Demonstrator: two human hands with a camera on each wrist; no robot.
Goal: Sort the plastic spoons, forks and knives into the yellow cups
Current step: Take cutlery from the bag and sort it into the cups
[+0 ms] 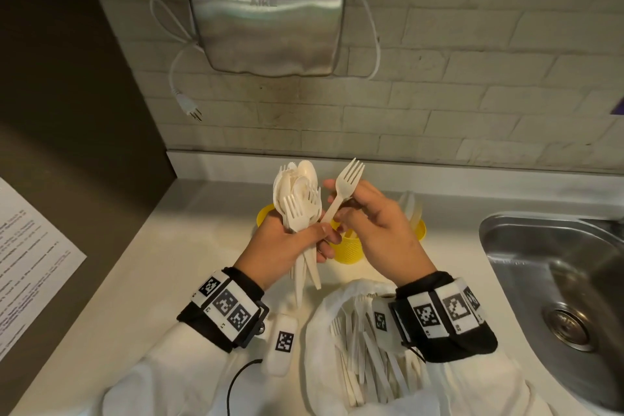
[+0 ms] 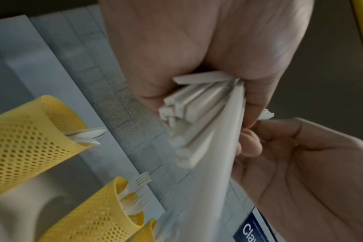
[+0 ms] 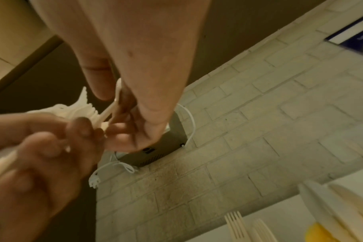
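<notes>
My left hand (image 1: 290, 243) grips a mixed bundle of white plastic cutlery (image 1: 297, 199) upright above the counter; its handle ends (image 2: 189, 111) fan out below my palm. My right hand (image 1: 364, 213) pinches a single white fork (image 1: 344, 186) by its handle, tines up, just right of the bundle. Behind the hands stand three yellow perforated cups: the left cup (image 1: 265, 216) is mostly hidden, the middle cup (image 1: 347, 246) holds forks (image 2: 139, 193), and the right cup (image 1: 418, 226) holds knives (image 2: 87, 135).
A white plastic bag (image 1: 337, 314) with several more pieces of cutlery lies on the counter near my wrists. A steel sink (image 1: 553, 280) is at the right. A metal hand dryer (image 1: 266, 17) with a loose cord hangs on the brick wall. A paper sheet (image 1: 30, 257) lies at the left.
</notes>
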